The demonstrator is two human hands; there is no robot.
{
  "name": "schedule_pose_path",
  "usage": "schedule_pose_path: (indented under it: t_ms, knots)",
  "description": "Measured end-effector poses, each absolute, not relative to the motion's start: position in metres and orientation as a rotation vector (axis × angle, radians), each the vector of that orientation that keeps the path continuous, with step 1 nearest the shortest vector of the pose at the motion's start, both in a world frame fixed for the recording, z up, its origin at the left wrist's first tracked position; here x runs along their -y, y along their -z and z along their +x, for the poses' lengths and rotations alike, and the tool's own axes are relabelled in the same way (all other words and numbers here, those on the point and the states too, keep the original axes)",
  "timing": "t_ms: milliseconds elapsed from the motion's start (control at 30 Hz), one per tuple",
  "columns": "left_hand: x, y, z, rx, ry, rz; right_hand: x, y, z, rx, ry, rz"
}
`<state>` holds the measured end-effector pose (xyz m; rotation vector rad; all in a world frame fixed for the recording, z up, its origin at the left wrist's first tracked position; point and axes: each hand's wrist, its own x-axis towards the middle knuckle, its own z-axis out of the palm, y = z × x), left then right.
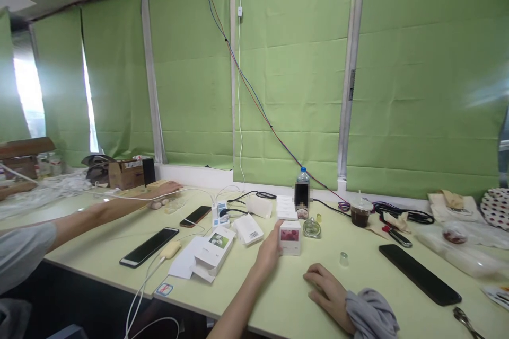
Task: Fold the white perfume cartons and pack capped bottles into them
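My left hand (268, 251) is at the left side of a small white box (290, 247) with a pink flower picture, fingers against it as it stands on the table. Its fingertips are partly hidden by the box. To the right, my right hand (328, 288) rests on the tabletop, loosely bent, fingers apart, holding nothing. Behind the box are a round clear glass bottle (312, 229) and a stack of white boxes (286, 206). A small clear cap (344, 259) stands beyond my right hand. Left of my arm lies an opened white box (214, 251) with a green-and-white picture.
Another person's arm (107, 214) reaches across from the left. Phones (149, 247), a power strip (219, 214) and cables lie on that side. On the right are a drink cup (361, 213), a dark phone (419, 274) and plastic bags (457, 249). A water bottle (303, 176) stands behind.
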<state>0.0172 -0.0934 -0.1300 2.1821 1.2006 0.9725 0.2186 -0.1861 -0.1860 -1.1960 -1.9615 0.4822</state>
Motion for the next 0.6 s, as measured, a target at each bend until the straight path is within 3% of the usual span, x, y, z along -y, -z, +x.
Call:
schedule_pose_path:
  t_ms: [600]
  knots:
    - [0.095, 0.140, 0.008, -1.511, -0.988, 2.368, 0.181, 0.173, 0.233, 1.751, -0.369, -1.215]
